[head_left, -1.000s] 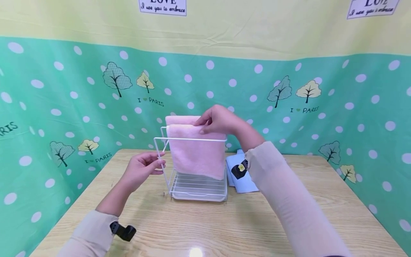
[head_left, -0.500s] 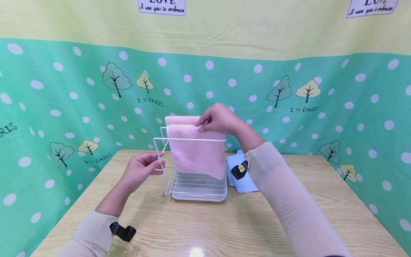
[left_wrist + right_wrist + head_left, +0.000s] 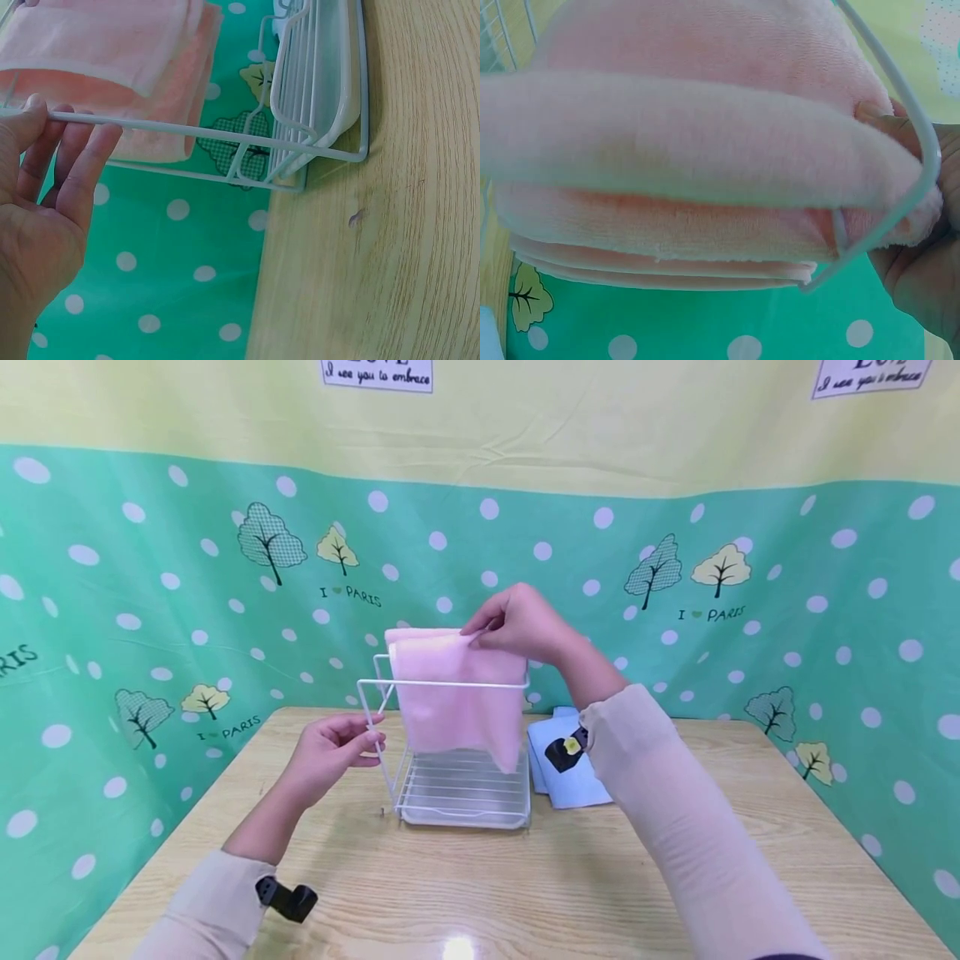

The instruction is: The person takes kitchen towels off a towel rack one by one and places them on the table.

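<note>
A white wire rack (image 3: 388, 774) stands on the table. My left hand (image 3: 333, 750) grips an upright of its left side; in the left wrist view the thumb (image 3: 31, 109) lies against the bar with the fingers behind it. Folded pink towels (image 3: 457, 710) hang in the upper part of the rack, in front and behind. My right hand (image 3: 522, 625) pinches the upper edge of the front towel near its right end. That towel's lower right corner hangs in a point. In the right wrist view several pink layers (image 3: 652, 259) show, and a rack wire crosses before the hand.
Beneath the rack's lower wires sits a white tray (image 3: 465, 820). Folded light blue cloths (image 3: 573, 789) lie on the wooden table (image 3: 480, 885) to the rack's right. A green and yellow printed curtain (image 3: 480, 552) hangs behind.
My right hand has risen a little, lifting the front pink towel; its lower edge is higher and now droops at the right corner. My left hand stays on the rack.
</note>
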